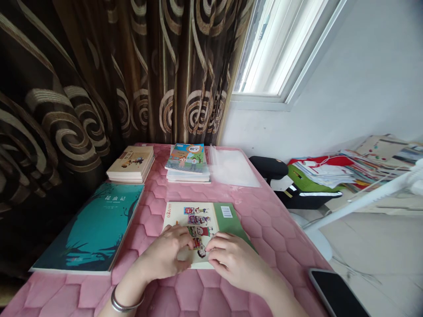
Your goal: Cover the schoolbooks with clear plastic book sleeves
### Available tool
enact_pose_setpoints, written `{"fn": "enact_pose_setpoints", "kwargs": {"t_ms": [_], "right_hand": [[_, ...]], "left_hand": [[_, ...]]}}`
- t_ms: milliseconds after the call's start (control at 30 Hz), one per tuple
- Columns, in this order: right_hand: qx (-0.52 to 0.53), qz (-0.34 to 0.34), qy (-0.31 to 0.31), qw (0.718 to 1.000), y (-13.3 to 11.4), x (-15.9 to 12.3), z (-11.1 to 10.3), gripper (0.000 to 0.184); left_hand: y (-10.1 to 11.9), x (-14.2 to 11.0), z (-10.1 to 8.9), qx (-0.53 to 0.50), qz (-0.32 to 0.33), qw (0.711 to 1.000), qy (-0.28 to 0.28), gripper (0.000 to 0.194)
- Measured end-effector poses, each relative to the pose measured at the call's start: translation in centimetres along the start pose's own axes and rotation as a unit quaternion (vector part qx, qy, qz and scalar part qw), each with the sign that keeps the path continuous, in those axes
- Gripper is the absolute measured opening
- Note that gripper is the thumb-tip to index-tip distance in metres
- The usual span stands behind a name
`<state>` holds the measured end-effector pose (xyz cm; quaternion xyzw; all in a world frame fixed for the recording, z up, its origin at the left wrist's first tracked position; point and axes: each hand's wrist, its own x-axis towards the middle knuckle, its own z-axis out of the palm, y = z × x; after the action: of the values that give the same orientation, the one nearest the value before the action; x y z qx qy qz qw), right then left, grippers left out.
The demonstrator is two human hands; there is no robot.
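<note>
A book with a cream and green cover (pixel 225 229), cartoon figures and a barcode lies flat on the pink quilted table cover (pixel 205 295). My left hand (pixel 167 252) rests on the book's near left part, fingers bent and thumb apart by the near edge. My right hand (pixel 233 259) touches the near middle from the right, its fingers slightly spread on the cover. Neither hand visibly grips the book; the palms hide what lies beneath them. A silver bracelet (pixel 124 304) circles my left wrist.
Left lies a large teal book (pixel 99 224); behind it sits a stack of tan books (pixel 132 160). Farther back are a pile of textbooks (pixel 188 160) and clear plastic sheets (pixel 233 167). A phone (pixel 337 293) lies at the right edge, near a white stand (pixel 363 202).
</note>
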<state>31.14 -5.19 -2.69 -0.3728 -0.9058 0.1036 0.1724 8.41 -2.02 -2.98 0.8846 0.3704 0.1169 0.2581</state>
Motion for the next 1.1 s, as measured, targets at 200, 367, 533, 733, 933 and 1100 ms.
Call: {"fn": "enact_pose_setpoints", "kwargs": {"t_ms": [200,367,533,733,933,1100], "right_hand": [[-0.027,-0.018,0.060,0.998,0.1,-0.2,-0.6,0.024],[-0.043,-0.006,0.101,0.994,0.3,-0.3,-0.6,0.021],[-0.089,0.016,0.092,0.992,0.7,-0.3,-0.1,0.019],[-0.146,-0.003,0.122,0.982,0.8,-0.1,0.4,0.029],[-0.161,-0.045,0.160,0.973,0.9,0.1,1.1,0.031],[-0.173,-0.046,0.155,0.972,1.3,0.2,1.5,0.037]], "left_hand": [[-0.2,-0.4,-0.9,-0.029,-0.003,0.999,0.030,0.017],[-0.5,-0.2,-0.9,-0.020,0.013,0.998,0.057,0.009],[-0.8,0.1,-0.5,-0.013,-0.008,0.996,0.091,0.020],[-0.6,0.1,-1.0,-0.039,-0.034,0.993,0.102,0.026],[-0.5,0.1,-1.0,-0.048,-0.050,0.991,0.117,0.025],[-0.7,0.1,-1.0,-0.047,-0.052,0.990,0.125,0.024]]}}
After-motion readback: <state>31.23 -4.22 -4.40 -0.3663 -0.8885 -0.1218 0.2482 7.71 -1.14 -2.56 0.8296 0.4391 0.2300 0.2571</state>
